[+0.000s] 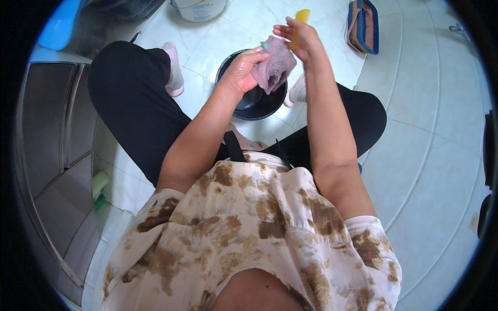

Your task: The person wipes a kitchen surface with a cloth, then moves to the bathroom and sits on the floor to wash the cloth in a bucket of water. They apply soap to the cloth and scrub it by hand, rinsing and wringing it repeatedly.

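Note:
Between the feet, a black basin [268, 109] stands on the tiled floor and seems to hold some water. My left hand [245, 70], its skin wet, grips a bunched mauve cloth [278, 62] above the basin. A small teal piece [265, 45] shows at the cloth's upper left edge. To the right of the cloth is my right hand [305, 39], with a flat yellow object [301, 19] held across its palm and fingers partly spread. What the yellow object is cannot be told. Part of the cloth's far side is hidden.
A white bucket [202, 9] stands beyond the basin. At the upper right lies a blue-rimmed container [373, 31] with brownish contents. A dark-panelled cabinet [46, 124] is on the left, with a green object [100, 182] beside it. Pink slippers [177, 92] are on both feet.

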Motion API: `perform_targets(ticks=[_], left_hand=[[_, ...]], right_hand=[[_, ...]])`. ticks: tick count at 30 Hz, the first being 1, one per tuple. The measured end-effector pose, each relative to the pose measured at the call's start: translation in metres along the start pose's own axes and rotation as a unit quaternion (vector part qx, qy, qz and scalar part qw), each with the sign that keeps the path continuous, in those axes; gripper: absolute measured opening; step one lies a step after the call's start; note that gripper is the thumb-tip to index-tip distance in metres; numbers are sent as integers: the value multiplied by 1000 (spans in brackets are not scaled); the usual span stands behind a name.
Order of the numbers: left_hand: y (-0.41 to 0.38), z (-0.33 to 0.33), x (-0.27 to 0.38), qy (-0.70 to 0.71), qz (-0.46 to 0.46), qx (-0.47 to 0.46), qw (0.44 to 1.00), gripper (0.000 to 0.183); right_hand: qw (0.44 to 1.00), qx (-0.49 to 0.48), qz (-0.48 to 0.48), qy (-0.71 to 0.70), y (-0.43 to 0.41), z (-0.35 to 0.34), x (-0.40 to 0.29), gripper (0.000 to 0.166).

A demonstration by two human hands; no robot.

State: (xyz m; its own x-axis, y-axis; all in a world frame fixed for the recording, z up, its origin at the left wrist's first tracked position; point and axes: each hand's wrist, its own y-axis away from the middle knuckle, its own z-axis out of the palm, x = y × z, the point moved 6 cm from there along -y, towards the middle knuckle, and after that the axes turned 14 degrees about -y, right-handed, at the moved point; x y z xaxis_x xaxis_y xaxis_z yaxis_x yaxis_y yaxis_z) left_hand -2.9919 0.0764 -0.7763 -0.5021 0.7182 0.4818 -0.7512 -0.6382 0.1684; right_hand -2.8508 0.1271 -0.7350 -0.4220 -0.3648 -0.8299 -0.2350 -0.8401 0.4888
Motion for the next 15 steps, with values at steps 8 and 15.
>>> perform_targets(ticks=[8,15], left_hand=[[-7,-31,5,3,-27,145,989,39],[2,-8,3,-13,-46,118,992,56]], right_hand=[[981,-71,14,178,36,-4,-5,31],[995,20,50,-80,43,11,-27,25]])
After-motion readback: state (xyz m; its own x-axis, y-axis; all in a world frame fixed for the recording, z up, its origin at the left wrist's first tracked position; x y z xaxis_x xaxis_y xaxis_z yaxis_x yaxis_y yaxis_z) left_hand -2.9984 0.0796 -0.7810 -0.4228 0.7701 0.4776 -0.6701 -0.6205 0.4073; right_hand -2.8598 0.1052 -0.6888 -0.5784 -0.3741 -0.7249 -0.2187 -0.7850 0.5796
